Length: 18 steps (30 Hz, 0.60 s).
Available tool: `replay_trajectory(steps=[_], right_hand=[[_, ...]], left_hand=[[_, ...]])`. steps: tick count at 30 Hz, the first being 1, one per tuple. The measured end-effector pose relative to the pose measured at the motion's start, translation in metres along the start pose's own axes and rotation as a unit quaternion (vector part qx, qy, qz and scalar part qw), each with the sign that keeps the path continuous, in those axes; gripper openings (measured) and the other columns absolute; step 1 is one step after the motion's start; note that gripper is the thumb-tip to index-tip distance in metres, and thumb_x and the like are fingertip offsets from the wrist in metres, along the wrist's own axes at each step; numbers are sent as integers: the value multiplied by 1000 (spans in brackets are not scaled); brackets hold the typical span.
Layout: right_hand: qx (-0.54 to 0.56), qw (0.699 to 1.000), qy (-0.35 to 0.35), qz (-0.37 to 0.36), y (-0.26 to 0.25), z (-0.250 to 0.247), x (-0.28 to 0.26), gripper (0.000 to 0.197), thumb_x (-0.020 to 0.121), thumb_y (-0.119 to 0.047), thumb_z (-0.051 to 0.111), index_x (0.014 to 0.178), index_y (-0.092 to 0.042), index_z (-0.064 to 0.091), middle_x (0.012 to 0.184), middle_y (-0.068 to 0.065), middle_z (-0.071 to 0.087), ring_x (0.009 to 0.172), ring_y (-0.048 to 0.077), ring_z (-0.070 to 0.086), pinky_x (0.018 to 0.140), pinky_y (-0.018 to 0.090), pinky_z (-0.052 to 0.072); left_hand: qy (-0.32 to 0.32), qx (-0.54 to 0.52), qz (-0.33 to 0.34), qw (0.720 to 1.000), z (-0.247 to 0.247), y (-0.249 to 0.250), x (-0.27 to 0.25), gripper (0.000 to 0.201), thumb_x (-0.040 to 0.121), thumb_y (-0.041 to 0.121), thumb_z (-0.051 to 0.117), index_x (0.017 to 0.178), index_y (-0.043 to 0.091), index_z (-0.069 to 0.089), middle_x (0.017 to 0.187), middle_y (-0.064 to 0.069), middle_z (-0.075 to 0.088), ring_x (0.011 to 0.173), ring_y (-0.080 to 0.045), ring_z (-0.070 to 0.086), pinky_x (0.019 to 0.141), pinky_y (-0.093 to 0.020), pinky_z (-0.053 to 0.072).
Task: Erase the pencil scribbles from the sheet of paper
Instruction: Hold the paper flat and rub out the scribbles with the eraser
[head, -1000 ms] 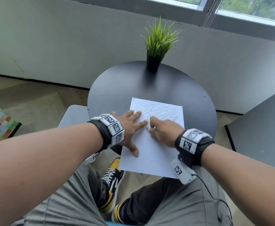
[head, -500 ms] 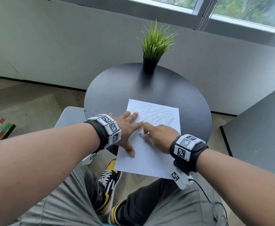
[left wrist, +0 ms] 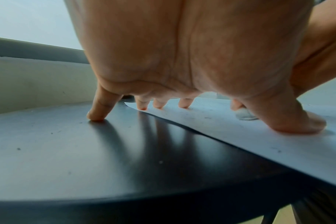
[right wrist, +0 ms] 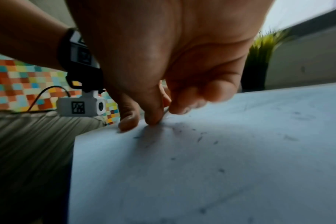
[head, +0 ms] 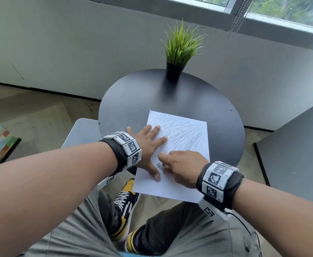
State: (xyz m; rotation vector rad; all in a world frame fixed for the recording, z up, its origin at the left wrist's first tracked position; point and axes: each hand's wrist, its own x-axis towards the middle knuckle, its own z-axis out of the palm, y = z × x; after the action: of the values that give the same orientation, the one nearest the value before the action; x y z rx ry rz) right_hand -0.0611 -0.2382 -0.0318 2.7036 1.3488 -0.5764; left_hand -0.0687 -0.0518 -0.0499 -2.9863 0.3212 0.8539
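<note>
Right hand (head: 181, 168) nearer, plant pot (head: 173, 72) unmoved

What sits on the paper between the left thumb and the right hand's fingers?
A small grey-white eraser, pinched by the right hand against the sheet of paper, just beside the left hand's thumb. The left wrist view shows it too.

The far half of the round table (head: 137, 101) is left bare up to the potted plant (head: 181, 51) at its rim. The sheet's near-left part is occupied by the left hand (head: 146, 145) and right hand (head: 181, 167).
</note>
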Motion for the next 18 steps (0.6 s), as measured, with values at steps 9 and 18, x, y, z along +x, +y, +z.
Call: replay_trajectory(steps=[9,18], right_hand=[[51,999,-19,-1,0,5,0,18,100,-36,39,88,-29,27,84,0,54,76,28,52,68,41,47],[45,999,0,15,3,5,6,12,99,-37,39,94,-29,31,88,1,54,80,29,54,65,36,41]], left_hand=[[-4,4,1,1000,1,1,-1,143,51,96,60,156,35,-16,164,1,-29,152,-26,-22,107,-80,13],[-6,4,1,1000,0,1,-3,143,52,96,60,156,34,-17,164,0,-29,152,-27,-21,108,-80,14]])
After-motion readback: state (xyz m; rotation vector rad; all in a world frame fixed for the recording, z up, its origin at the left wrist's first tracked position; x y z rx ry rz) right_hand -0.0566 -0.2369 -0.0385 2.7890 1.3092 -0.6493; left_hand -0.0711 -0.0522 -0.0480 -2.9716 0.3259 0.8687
